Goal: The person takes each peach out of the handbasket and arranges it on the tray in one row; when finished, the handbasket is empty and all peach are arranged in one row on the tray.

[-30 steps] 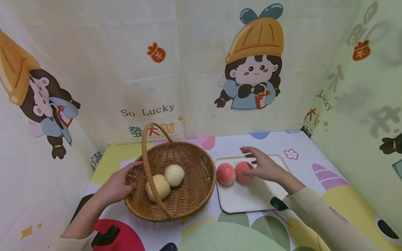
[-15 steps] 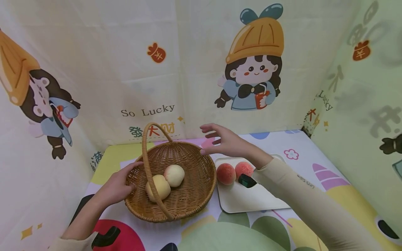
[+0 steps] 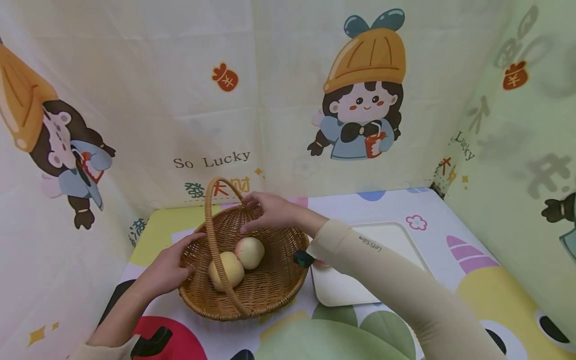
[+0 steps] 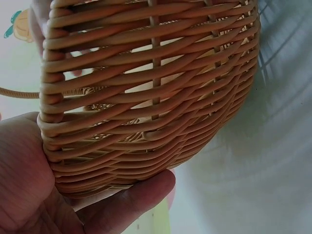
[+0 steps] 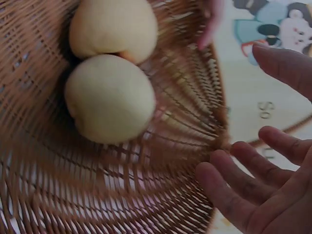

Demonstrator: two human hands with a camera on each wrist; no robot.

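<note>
My left hand [image 3: 165, 267] grips the left rim of a round wicker basket [image 3: 274, 295] with a tall arched handle. In the left wrist view, a finger lies along the outside of the woven wall. Two pale yellow peaches, one nearer [image 3: 231, 272] and one farther [image 3: 250, 252], lie side by side in the basket. Over the basket's back right part hovers my right hand [image 3: 275, 212], its fingers spread and holding nothing. The right wrist view shows those fingers [image 5: 229, 190] apart, close to the rim and beside the peaches.
Right of the basket lies a white rectangular tray [image 3: 344, 290]. A sliver of a red peach [image 3: 320, 263] shows on it; my right sleeve [image 3: 382, 270] covers the rest. Printed cloth [image 3: 279, 100] walls off the back and both sides of the patterned table.
My right hand has moved left from over the red peaches on the tray to over the basket, bringing nothing along. My left hand keeps its grip; the basket and its peaches stay put.
</note>
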